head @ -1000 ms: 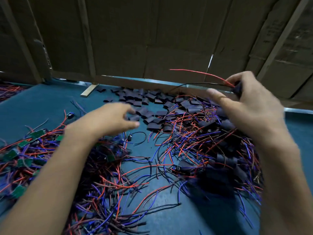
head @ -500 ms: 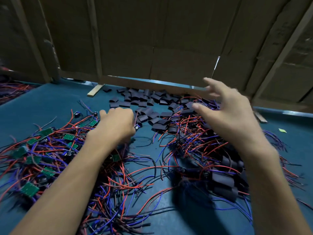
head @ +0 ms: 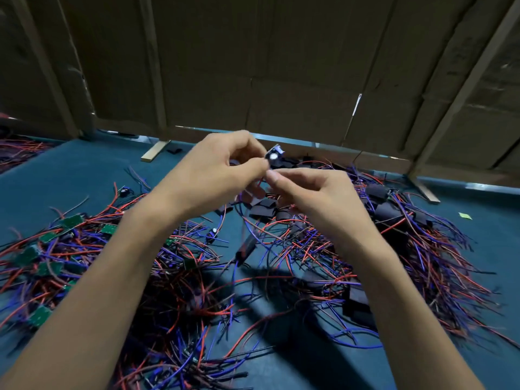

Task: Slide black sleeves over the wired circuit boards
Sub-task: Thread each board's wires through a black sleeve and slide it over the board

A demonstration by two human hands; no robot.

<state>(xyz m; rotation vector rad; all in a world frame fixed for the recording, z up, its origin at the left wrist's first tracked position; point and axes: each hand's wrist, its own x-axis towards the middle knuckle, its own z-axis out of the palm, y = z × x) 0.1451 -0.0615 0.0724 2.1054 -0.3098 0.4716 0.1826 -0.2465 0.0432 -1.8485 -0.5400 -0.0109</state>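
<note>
My left hand (head: 216, 170) pinches a small wired circuit board (head: 275, 158) with a round capacitor, held up above the table's middle. My right hand (head: 312, 195) meets it from the right, thumb and forefinger pinching just under the board where its wires hang. A blurred black sleeve (head: 247, 246) shows on the dangling red and blue wires below. Loose black sleeves (head: 264, 210) lie behind my hands. Bare green boards with wires (head: 42, 249) are heaped at the left. Sleeved boards (head: 358, 302) lie in the tangle at the right.
The table has a blue-green mat (head: 70, 175). A cardboard wall (head: 281, 80) closes the back, with wooden strips (head: 154, 152) at its foot. A small green scrap (head: 465, 215) lies at the far right. More wires (head: 17, 147) lie at the far left.
My right hand let go of a sleeved board over the right pile. My left hand took a board from the table. Both hands rose and met at the middle.
</note>
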